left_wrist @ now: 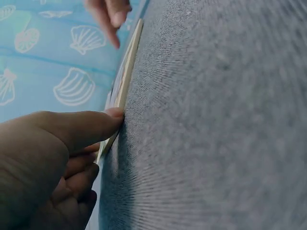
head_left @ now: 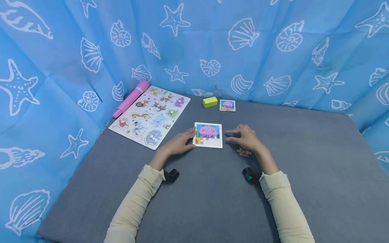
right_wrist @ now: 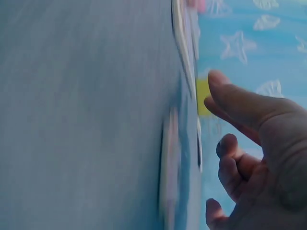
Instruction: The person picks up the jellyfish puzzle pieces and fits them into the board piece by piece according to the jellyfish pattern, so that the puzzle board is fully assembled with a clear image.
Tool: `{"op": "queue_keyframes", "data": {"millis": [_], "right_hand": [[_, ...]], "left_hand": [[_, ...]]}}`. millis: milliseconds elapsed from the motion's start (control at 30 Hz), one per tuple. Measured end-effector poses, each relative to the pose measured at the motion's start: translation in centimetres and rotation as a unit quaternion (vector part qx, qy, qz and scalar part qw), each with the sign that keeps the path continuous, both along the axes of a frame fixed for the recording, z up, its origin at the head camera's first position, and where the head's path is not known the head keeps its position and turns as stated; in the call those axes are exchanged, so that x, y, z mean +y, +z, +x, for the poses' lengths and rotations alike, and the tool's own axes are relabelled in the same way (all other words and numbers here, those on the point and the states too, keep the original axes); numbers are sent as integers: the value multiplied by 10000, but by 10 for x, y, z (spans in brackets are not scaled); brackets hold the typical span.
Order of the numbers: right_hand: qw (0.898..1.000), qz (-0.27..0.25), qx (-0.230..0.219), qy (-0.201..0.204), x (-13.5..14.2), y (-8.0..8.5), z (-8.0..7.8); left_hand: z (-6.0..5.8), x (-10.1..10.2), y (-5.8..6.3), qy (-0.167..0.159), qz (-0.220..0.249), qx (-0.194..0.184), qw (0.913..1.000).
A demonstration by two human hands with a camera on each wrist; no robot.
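Observation:
A square jigsaw puzzle (head_left: 208, 145) with a pink jellyfish picture lies flat on the grey table; the lower right of its picture is bare white. At its left edge my left hand (head_left: 181, 141) grips the frame, thumb at the near corner and fingers farther up. The left wrist view shows the thumb (left_wrist: 91, 127) against the puzzle's thin edge (left_wrist: 125, 81). Just right of the puzzle, my right hand (head_left: 247, 137) hovers with nothing in it, thumb and forefinger apart. Loose orange and purple jigsaw pieces (head_left: 244, 152) lie beneath its wrist side.
A small jellyfish picture card (head_left: 227, 105) and a yellow-green block (head_left: 210, 102) sit at the back. To the left lies an animal knob-puzzle board (head_left: 147, 116), with a pink rolled-up object (head_left: 131, 99) along its far edge. A blue shell-print curtain (head_left: 194, 50) borders the table.

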State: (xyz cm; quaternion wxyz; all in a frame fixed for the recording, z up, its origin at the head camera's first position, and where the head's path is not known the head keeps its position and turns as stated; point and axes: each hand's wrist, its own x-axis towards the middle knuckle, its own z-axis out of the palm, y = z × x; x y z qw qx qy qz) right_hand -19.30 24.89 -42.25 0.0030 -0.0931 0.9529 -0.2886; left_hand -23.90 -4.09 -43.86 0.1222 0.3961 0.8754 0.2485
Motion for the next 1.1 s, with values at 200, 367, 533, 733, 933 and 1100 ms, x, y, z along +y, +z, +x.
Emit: {"op": "queue_keyframes", "data": {"millis": [200,367,533,733,933,1100], "right_hand": [[9997,36,-175,163,40,2,19],[9992,-27,-256,299,57,3,32],[9991,-75,-270,315,60,3,38],[9985,391,-93,363,56,0,42],[9987,427,-41,288,53,0,45],[9993,338,-23,186,53,0,46]], "left_hand": [[-2,0,1,-275,255,-123,9992],[-5,-1,0,-335,292,-145,9989],[-6,-3,-1,-349,372,-215,9985],[-3,-5,-2,-459,555,-208,9972],[-2,1,-3,-356,354,-271,9984],[-1,4,-3,-306,201,-262,9990]]}}
